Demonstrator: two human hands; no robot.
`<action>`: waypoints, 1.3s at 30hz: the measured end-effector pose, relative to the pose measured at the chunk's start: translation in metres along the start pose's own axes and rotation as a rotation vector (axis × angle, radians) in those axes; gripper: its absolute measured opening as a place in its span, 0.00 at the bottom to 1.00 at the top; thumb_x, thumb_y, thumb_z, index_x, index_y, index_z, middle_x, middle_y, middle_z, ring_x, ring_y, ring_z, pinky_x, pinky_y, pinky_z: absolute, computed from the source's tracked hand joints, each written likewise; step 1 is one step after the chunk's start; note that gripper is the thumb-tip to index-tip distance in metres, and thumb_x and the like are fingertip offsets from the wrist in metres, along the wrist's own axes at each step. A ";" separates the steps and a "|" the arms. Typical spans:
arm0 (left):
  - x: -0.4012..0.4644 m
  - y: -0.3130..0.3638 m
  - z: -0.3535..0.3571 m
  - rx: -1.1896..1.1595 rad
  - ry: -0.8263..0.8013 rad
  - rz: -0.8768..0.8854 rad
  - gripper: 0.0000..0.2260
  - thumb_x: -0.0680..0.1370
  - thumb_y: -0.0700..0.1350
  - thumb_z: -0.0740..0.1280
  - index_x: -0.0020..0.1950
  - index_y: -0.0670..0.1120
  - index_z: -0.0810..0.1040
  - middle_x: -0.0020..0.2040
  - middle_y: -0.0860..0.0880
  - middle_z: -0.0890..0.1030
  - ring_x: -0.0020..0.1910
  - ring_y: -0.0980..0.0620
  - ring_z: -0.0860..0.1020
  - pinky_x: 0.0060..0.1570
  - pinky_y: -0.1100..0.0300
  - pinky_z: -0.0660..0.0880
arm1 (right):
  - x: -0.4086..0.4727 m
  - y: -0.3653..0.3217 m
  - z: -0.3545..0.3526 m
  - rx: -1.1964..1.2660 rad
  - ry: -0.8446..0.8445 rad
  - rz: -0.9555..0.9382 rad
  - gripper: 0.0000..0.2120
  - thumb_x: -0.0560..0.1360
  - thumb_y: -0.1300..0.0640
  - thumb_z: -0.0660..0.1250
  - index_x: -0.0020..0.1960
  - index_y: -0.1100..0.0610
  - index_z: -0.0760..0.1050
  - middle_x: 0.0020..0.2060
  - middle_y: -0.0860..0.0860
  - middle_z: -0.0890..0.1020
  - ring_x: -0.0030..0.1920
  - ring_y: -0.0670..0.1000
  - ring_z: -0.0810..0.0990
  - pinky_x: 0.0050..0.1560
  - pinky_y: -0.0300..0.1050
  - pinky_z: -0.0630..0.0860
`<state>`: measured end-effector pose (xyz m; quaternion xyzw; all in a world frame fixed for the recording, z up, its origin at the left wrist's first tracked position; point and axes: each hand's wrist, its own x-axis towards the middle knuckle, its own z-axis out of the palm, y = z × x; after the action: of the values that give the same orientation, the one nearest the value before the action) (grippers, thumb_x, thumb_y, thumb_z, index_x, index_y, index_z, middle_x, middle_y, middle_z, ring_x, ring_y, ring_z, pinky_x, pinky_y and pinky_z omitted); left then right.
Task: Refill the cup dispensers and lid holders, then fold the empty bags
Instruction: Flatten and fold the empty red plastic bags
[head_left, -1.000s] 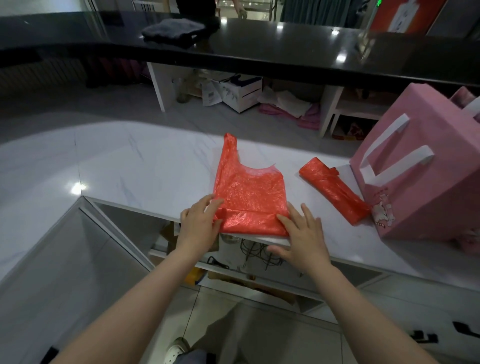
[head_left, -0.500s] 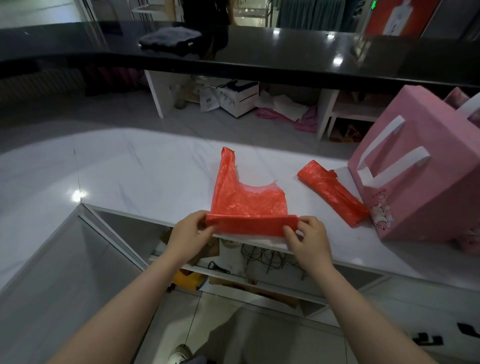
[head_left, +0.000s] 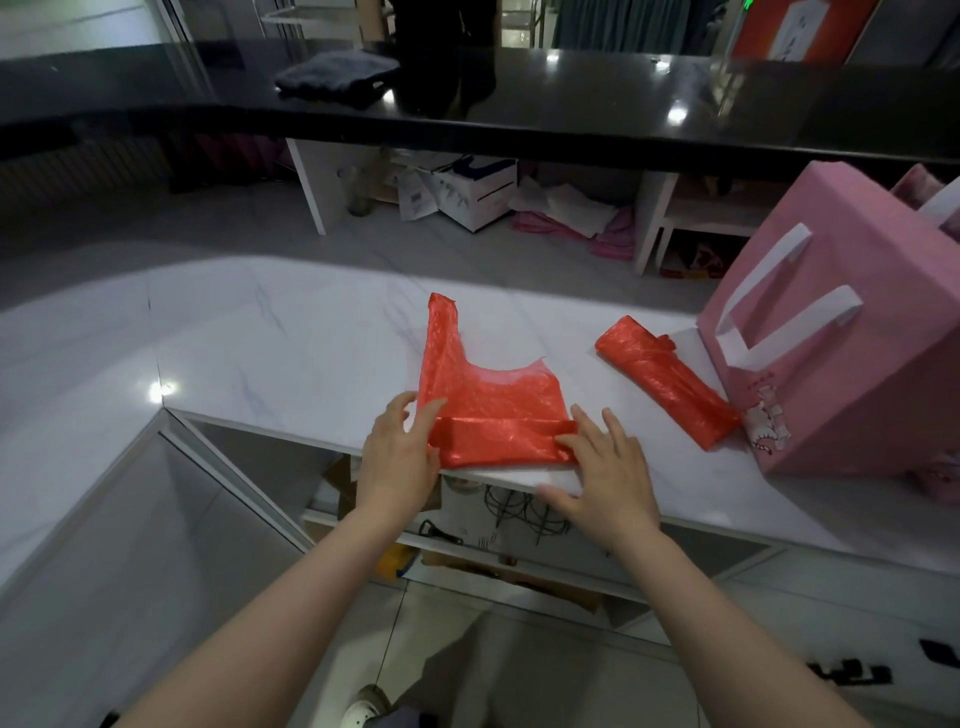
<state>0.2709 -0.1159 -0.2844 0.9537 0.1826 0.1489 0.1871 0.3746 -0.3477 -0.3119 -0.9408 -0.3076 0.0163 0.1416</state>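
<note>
A red plastic bag (head_left: 488, 400) lies flat on the white marble counter (head_left: 291, 343) near its front edge, one handle strap pointing away from me. Its bottom part is folded over into a band along the near side. My left hand (head_left: 400, 457) presses the band's left end with fingers spread. My right hand (head_left: 602, 467) rests flat on the band's right end, fingers straight. A second red bag (head_left: 670, 379), folded into a long bundle, lies to the right.
A pink paper bag with white handles (head_left: 841, 353) stands at the counter's right, touching the folded bundle. Beyond is a black counter (head_left: 571, 104) with a dark folded cloth (head_left: 332, 78). Shelves with wire items sit under the counter edge.
The bag's bottom edge was lifted and rolled forward into another fold; both hands went from pinching the roll to pressing it flat with fingers straightened.
</note>
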 end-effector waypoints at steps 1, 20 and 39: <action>-0.001 -0.001 0.001 0.019 -0.013 0.083 0.23 0.75 0.37 0.65 0.70 0.49 0.70 0.68 0.44 0.70 0.65 0.44 0.69 0.65 0.48 0.69 | -0.002 0.001 -0.001 0.002 -0.010 -0.039 0.32 0.66 0.26 0.59 0.65 0.41 0.66 0.76 0.40 0.52 0.76 0.49 0.41 0.73 0.59 0.40; 0.000 -0.013 0.001 -0.456 -0.123 -0.231 0.12 0.78 0.52 0.64 0.60 0.56 0.68 0.47 0.61 0.77 0.43 0.61 0.78 0.36 0.68 0.73 | 0.006 0.002 -0.007 0.568 0.221 0.308 0.10 0.76 0.43 0.61 0.54 0.45 0.71 0.45 0.45 0.78 0.49 0.50 0.76 0.47 0.49 0.75; -0.011 -0.022 0.017 0.091 -0.156 0.126 0.27 0.78 0.60 0.48 0.74 0.52 0.65 0.74 0.51 0.64 0.75 0.49 0.57 0.73 0.47 0.46 | 0.001 0.004 -0.011 0.135 -0.022 0.082 0.35 0.68 0.29 0.60 0.72 0.38 0.63 0.68 0.45 0.64 0.66 0.52 0.62 0.69 0.53 0.61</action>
<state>0.2610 -0.1068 -0.3105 0.9795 0.1136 0.0772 0.1476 0.3791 -0.3533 -0.3030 -0.9407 -0.2685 0.0531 0.2003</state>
